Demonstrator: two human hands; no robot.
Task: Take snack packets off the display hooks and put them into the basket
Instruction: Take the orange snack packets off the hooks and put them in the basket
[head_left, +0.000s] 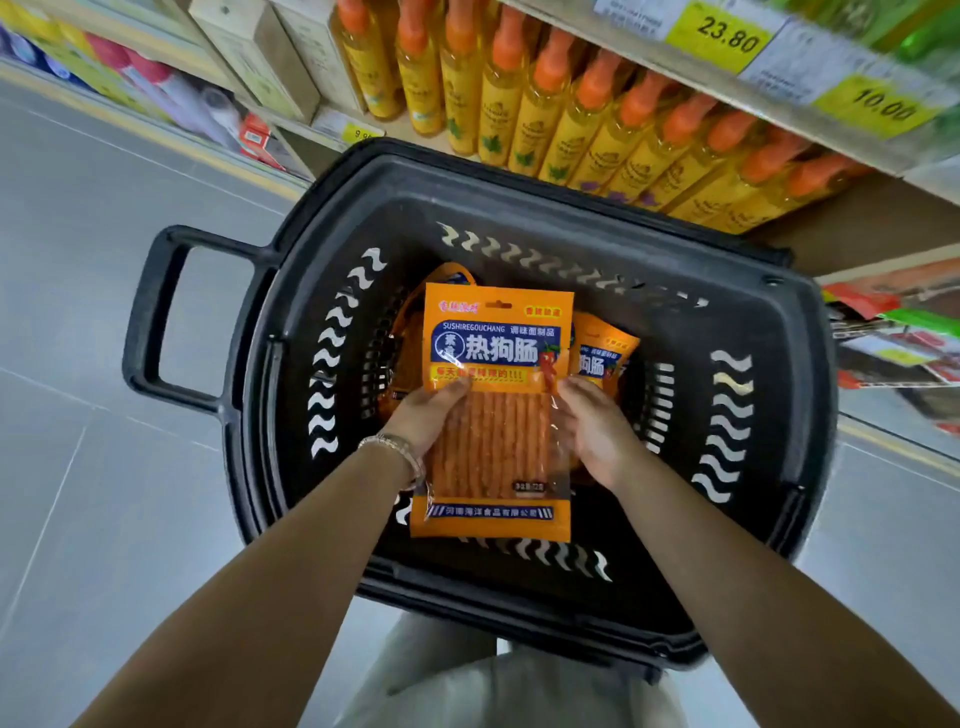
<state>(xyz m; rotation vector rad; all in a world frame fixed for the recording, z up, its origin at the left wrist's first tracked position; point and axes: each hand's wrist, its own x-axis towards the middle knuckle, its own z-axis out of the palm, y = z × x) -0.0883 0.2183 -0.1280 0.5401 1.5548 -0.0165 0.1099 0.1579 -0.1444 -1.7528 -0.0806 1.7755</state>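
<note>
Curling its fingers (454, 387) round one long edge, the left hand (426, 418) gripped an orange snack packet (496, 348), and the right hand (597, 431) pinched the opposite edge, holding it flat above a black basket (779, 322) where more orange packets (602, 353) lay.

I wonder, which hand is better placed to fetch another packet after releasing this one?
Probably the right hand: gripping the right edge of the orange plastic snack packet, it is nearer the red and green display packets.
</note>
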